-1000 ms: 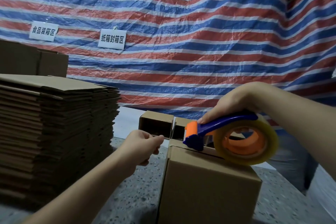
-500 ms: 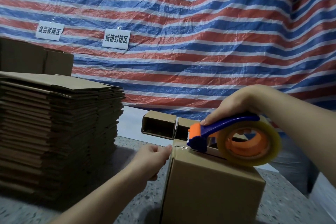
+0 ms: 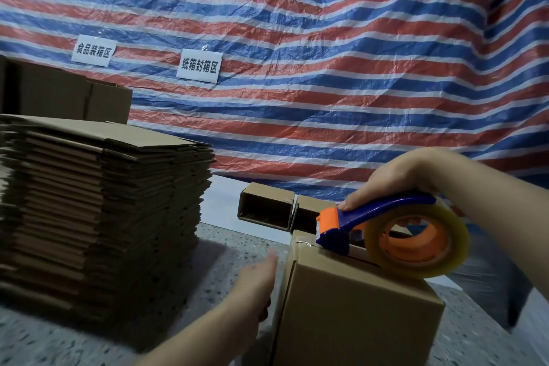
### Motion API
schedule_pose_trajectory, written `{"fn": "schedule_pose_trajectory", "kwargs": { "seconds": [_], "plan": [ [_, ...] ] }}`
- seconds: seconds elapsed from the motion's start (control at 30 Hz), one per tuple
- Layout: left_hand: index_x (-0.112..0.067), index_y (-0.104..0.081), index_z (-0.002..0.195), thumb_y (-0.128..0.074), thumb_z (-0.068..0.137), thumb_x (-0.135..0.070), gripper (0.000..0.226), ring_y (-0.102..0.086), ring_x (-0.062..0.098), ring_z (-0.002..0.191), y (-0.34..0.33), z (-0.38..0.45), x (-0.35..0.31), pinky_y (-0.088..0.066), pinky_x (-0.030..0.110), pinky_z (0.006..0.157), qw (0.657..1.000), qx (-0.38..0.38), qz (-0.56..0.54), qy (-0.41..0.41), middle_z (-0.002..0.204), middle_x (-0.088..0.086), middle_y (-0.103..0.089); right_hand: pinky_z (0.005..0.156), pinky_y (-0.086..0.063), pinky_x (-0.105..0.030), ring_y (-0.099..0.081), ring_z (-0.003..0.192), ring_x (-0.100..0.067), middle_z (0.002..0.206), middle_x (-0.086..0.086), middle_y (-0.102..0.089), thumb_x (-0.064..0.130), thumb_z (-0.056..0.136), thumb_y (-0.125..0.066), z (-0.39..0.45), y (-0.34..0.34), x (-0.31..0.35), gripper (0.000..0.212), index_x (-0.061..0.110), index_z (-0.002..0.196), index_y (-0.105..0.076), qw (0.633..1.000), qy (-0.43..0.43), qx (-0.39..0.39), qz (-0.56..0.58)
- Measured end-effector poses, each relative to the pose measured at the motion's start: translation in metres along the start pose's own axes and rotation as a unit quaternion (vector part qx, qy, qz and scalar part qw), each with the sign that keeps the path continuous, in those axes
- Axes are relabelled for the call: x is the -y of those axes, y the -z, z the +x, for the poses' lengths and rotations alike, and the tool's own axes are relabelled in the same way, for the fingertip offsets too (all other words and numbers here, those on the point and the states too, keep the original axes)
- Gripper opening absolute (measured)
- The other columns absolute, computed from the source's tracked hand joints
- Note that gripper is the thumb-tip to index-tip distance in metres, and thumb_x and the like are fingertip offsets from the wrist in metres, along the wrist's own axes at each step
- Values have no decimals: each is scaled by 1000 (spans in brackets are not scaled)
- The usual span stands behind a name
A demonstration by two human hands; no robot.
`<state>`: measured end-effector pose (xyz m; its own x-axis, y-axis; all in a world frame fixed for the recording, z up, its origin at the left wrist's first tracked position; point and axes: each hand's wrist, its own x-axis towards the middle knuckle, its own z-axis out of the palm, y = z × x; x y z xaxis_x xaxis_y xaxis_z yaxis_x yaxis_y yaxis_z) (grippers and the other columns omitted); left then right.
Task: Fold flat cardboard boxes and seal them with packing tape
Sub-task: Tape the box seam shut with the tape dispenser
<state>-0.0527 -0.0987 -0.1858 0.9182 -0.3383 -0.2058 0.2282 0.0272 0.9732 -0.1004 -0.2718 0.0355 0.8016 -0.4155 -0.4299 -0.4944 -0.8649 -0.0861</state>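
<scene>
On top of the cardboard box (image 3: 356, 306) my right hand (image 3: 395, 184) grips the tape dispenser (image 3: 371, 226), its blade end at the far edge of the flap seam. My left hand (image 3: 255, 279) is blurry, fingers out, beside the box's left wall, holding nothing. I think the tape could wrinkle or go crooked if the box slides on the speckled surface (image 3: 217, 249), since nothing pins it. Two white signs on the striped tarp (image 3: 326, 68) read 食品装箱区 (image 3: 93, 50) and 纸箱封箱区 (image 3: 199, 66). Flat boxes (image 3: 101, 202) sit stacked on my left.
</scene>
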Motion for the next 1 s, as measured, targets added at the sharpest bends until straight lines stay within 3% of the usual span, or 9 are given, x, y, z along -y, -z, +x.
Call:
{"fn": "schedule_pose_trajectory", "kwargs": {
  "seconds": [0.07, 0.13, 0.23, 0.37, 0.47, 0.57, 0.7, 0.87, 1.0],
  "plan": [
    [-15, -57, 128, -43, 88, -73, 72, -58, 18, 73, -8, -1, -11, -50, 23, 59, 1000, -4, -4, -26, 88, 6, -60, 55, -55, -23, -74, 70, -13, 94, -3, -79, 65, 85, -64, 0, 0, 0, 58, 17, 118, -69, 1000, 4, 4, 3],
    [-13, -60, 128, -45, 82, -78, 81, -63, 24, 107, -16, -1, -13, -52, 33, 90, 999, 15, -20, -27, 115, 9, -67, 55, -55, -22, -74, 70, -13, 94, -3, -79, 64, 86, -64, 0, 0, 0, 57, 17, 119, -69, 1000, 6, 4, 5],
    [-18, -68, 89, -42, 90, -68, 57, -65, 4, 72, -18, -8, -11, -44, 18, 58, 998, 33, -34, -47, 70, -9, -71, 56, -56, -22, -74, 70, -12, 92, -3, -79, 64, 86, -64, 1, 0, -1, 56, 16, 116, -69, 1000, 10, 3, 9],
    [-19, -59, 75, -45, 100, -47, 41, -49, 6, 61, -11, -14, -2, -43, 20, 60, 998, 21, 0, -58, 56, -7, -60, 57, -56, -23, -73, 70, -13, 92, -4, -78, 64, 85, -65, 1, 0, -2, 58, 15, 116, -68, 1000, 13, -4, 8],
    [-12, -51, 86, -42, 103, -26, 23, -41, 11, 68, -3, -13, -6, -43, 29, 70, 996, -15, 43, -72, 78, 1, -48, 59, -56, -23, -73, 72, -13, 96, -4, -78, 64, 85, -65, 1, -1, -2, 58, 15, 116, -69, 1000, 15, -7, 10],
    [-21, -53, 96, -36, 104, -33, 22, -49, 7, 82, -7, -27, -27, -35, 22, 63, 981, -31, 60, -179, 92, -6, -54, 59, -57, -24, -73, 71, -14, 95, -4, -78, 64, 85, -65, 2, -1, -3, 57, 16, 115, -69, 1000, 17, -12, 9],
    [-38, -52, 99, -28, 104, -48, 26, -51, -9, 94, -27, -46, -28, -43, 16, 81, 946, 35, 187, -264, 101, -24, -55, 57, -56, -23, -73, 66, -13, 84, -3, -77, 64, 85, -65, 4, -2, -2, 55, 15, 109, -68, 1000, 19, -17, 4],
    [-28, -25, 154, -26, 99, -58, 63, -32, 2, 139, -21, -47, -12, -24, 20, 110, 945, 10, 211, -248, 153, -15, -35, 55, -55, -22, -73, 63, -13, 79, -2, -77, 62, 87, -66, 4, -1, -4, 52, 14, 107, -67, 999, 28, -17, 15],
    [-33, -40, 145, -23, 92, -67, 66, -44, -6, 114, -13, -49, -14, -30, 24, 101, 960, 51, 197, -193, 132, -17, -52, 52, -55, -22, -72, 59, -13, 74, -1, -76, 63, 87, -65, 4, -1, -4, 51, 15, 105, -66, 1000, 27, -13, 8]
  ]
}}
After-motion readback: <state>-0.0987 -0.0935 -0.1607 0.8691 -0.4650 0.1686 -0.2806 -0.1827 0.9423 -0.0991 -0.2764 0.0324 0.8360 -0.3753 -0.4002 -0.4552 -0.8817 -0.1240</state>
